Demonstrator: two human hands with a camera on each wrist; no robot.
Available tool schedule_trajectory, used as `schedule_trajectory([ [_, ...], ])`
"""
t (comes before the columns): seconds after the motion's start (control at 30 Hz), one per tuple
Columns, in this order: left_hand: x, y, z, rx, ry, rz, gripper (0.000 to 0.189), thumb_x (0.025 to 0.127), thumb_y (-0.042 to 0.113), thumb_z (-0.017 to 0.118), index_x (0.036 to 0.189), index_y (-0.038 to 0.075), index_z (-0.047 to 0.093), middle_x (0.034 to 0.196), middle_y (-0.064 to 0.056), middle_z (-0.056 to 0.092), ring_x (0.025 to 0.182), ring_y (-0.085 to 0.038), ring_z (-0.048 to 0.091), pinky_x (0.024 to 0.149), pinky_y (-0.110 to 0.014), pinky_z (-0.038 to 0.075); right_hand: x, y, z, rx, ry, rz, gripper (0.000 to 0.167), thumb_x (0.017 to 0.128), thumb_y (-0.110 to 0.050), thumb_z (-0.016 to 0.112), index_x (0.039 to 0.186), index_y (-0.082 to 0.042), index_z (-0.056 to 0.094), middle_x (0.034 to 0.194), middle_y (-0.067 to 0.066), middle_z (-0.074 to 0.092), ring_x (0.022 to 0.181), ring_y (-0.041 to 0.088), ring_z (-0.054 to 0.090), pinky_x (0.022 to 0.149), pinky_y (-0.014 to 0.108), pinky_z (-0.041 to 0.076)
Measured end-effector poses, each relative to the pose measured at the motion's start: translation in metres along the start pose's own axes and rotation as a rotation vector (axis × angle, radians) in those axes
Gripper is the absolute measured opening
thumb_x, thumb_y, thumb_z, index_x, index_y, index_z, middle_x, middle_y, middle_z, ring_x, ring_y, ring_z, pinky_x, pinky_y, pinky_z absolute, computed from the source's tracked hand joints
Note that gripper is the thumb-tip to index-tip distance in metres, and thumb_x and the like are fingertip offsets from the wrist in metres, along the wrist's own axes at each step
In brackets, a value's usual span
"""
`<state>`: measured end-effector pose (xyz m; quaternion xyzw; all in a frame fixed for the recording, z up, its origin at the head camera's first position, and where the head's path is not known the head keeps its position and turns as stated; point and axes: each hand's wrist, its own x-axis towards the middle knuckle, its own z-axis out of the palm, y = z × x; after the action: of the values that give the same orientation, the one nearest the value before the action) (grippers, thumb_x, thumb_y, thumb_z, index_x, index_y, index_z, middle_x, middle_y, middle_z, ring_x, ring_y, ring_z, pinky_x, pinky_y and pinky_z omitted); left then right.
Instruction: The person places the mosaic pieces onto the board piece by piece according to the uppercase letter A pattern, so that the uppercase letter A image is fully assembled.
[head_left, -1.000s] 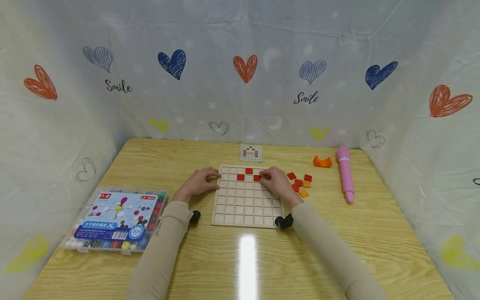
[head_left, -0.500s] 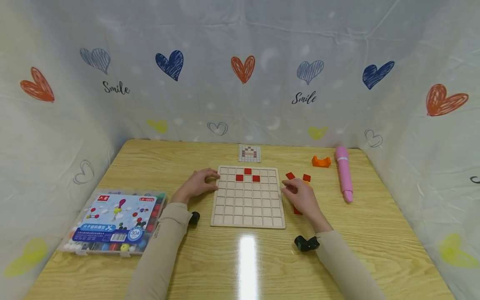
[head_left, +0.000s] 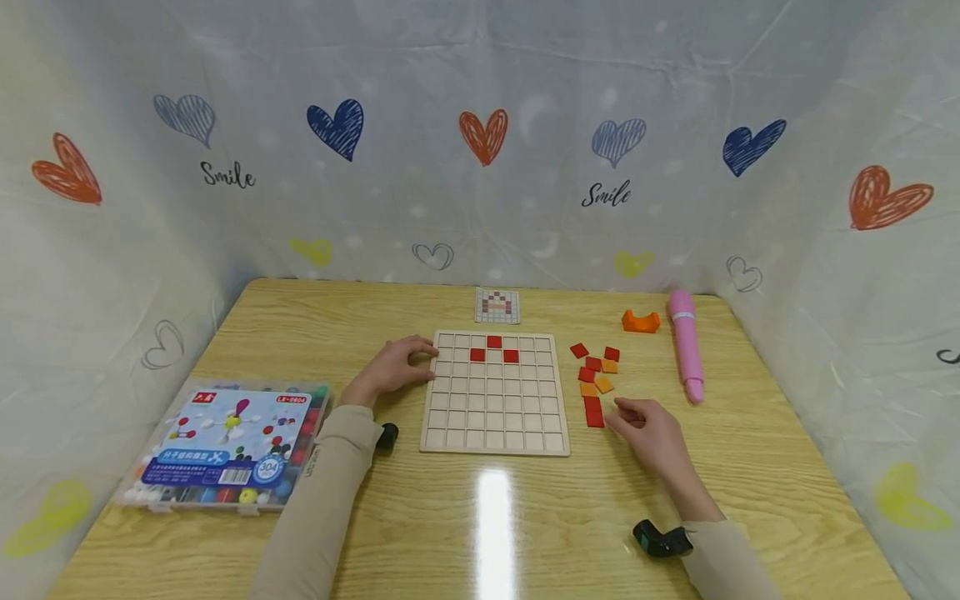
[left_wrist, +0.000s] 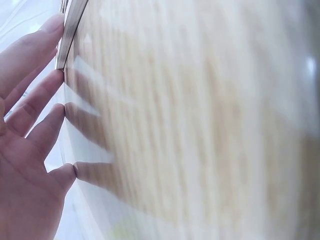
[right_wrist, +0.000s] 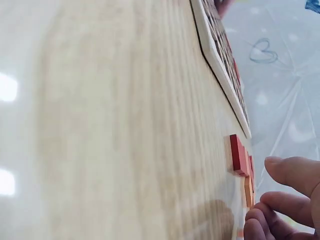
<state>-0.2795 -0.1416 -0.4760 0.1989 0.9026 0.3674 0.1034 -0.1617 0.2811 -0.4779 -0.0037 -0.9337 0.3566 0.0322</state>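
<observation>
A square wooden grid board (head_left: 495, 404) lies on the table, with three red square tiles (head_left: 494, 342) in its upper cells. At its left edge rests my left hand (head_left: 393, 367), fingers spread; in the left wrist view fingertips touch the board's side (left_wrist: 72, 25). Right of the board is a loose group of red tiles (head_left: 594, 419) and orange tiles (head_left: 604, 385). My right hand (head_left: 651, 433) is just right of the nearest red tiles, its fingers loosely bent. In the right wrist view there is a gap between its thumb and fingers, beside a red tile (right_wrist: 240, 156).
A small printed pattern card (head_left: 497, 306) lies behind the board. To the left is a clear plastic box (head_left: 225, 433) of molecular model parts. At the back right are an orange cradle-shaped piece (head_left: 641, 322) and a long pink pen-like stick (head_left: 687, 346).
My right hand has left the red tile at the board's upper right and moved right and nearer, past the loose tiles, uncovering them. My left hand has stayed at the board's edge.
</observation>
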Motion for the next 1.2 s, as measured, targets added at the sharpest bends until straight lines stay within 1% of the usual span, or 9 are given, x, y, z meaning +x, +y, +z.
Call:
schedule_trajectory([
  [0.27, -0.001, 0.0, 0.001, -0.001, 0.003, 0.002, 0.04, 0.091, 0.017, 0.071, 0.128, 0.004, 0.063, 0.145, -0.018, 0.047, 0.144, -0.038, 0.025, 0.117, -0.061, -0.002, -0.011, 0.002, 0.0, -0.042, -0.02, -0.073, 0.039, 0.089, -0.024, 0.074, 0.116, 0.004, 0.069, 0.104, 0.014, 0.066, 0.089, 0.024, 0.066, 0.077, 0.035, 0.056],
  [0.43, -0.001, 0.001, 0.0, 0.005, 0.003, -0.001, 0.041, 0.091, 0.017, 0.071, 0.128, 0.004, 0.063, 0.145, -0.018, 0.047, 0.144, -0.038, 0.024, 0.117, -0.061, -0.002, -0.007, -0.001, 0.005, -0.064, -0.029, -0.092, 0.042, 0.087, -0.029, 0.076, 0.113, 0.003, 0.07, 0.103, 0.014, 0.066, 0.088, 0.022, 0.064, 0.076, 0.037, 0.055],
  [0.53, -0.002, 0.002, 0.0, 0.003, 0.003, -0.004, 0.04, 0.091, 0.017, 0.071, 0.128, 0.004, 0.063, 0.145, -0.017, 0.047, 0.144, -0.038, 0.025, 0.117, -0.06, -0.002, -0.004, -0.005, 0.008, -0.073, -0.035, -0.087, 0.044, 0.085, -0.031, 0.077, 0.11, 0.005, 0.07, 0.098, 0.013, 0.065, 0.085, 0.021, 0.061, 0.076, 0.037, 0.053],
  [0.7, -0.001, 0.001, 0.0, 0.002, 0.0, 0.001, 0.039, 0.091, 0.017, 0.071, 0.128, 0.004, 0.063, 0.145, -0.017, 0.047, 0.144, -0.038, 0.026, 0.117, -0.061, -0.001, 0.001, -0.01, 0.009, -0.089, -0.048, -0.05, 0.047, 0.082, -0.035, 0.079, 0.103, 0.006, 0.067, 0.092, 0.011, 0.062, 0.08, 0.02, 0.055, 0.074, 0.036, 0.05],
  [0.8, -0.001, 0.001, 0.001, 0.007, -0.003, 0.005, 0.04, 0.091, 0.017, 0.07, 0.128, 0.004, 0.063, 0.145, -0.018, 0.047, 0.144, -0.038, 0.025, 0.117, -0.061, -0.001, 0.002, -0.011, 0.009, -0.09, -0.054, -0.051, 0.043, 0.083, -0.031, 0.079, 0.102, 0.006, 0.067, 0.091, 0.012, 0.063, 0.079, 0.02, 0.056, 0.074, 0.037, 0.051],
  [0.93, 0.0, 0.002, 0.0, 0.005, -0.004, -0.001, 0.04, 0.091, 0.017, 0.071, 0.128, 0.004, 0.063, 0.145, -0.017, 0.047, 0.144, -0.038, 0.025, 0.117, -0.061, -0.002, 0.001, -0.009, 0.006, -0.086, -0.05, -0.077, 0.032, 0.085, -0.019, 0.077, 0.103, 0.006, 0.068, 0.095, 0.014, 0.064, 0.083, 0.023, 0.061, 0.075, 0.04, 0.054],
  [1.0, 0.0, 0.001, 0.0, 0.002, -0.006, -0.006, 0.04, 0.091, 0.017, 0.071, 0.128, 0.005, 0.063, 0.146, -0.017, 0.047, 0.144, -0.037, 0.025, 0.117, -0.06, -0.003, 0.0, -0.007, 0.005, -0.088, -0.046, -0.086, 0.031, 0.086, -0.016, 0.076, 0.105, 0.007, 0.068, 0.097, 0.015, 0.064, 0.085, 0.025, 0.063, 0.077, 0.042, 0.055],
  [1.1, 0.001, 0.0, 0.0, 0.002, -0.007, -0.009, 0.041, 0.091, 0.018, 0.071, 0.129, 0.005, 0.062, 0.146, -0.017, 0.046, 0.145, -0.037, 0.024, 0.118, -0.059, -0.003, 0.0, -0.005, 0.003, -0.1, -0.046, -0.089, 0.035, 0.086, -0.019, 0.076, 0.108, 0.007, 0.068, 0.099, 0.015, 0.064, 0.086, 0.025, 0.062, 0.078, 0.043, 0.055],
  [1.2, 0.001, -0.001, 0.001, 0.003, -0.007, -0.008, 0.041, 0.091, 0.018, 0.071, 0.129, 0.005, 0.062, 0.146, -0.017, 0.046, 0.145, -0.037, 0.024, 0.117, -0.06, -0.002, 0.001, -0.004, 0.003, -0.103, -0.052, -0.091, 0.04, 0.085, -0.024, 0.077, 0.109, 0.008, 0.068, 0.096, 0.013, 0.064, 0.084, 0.022, 0.059, 0.076, 0.04, 0.053],
])
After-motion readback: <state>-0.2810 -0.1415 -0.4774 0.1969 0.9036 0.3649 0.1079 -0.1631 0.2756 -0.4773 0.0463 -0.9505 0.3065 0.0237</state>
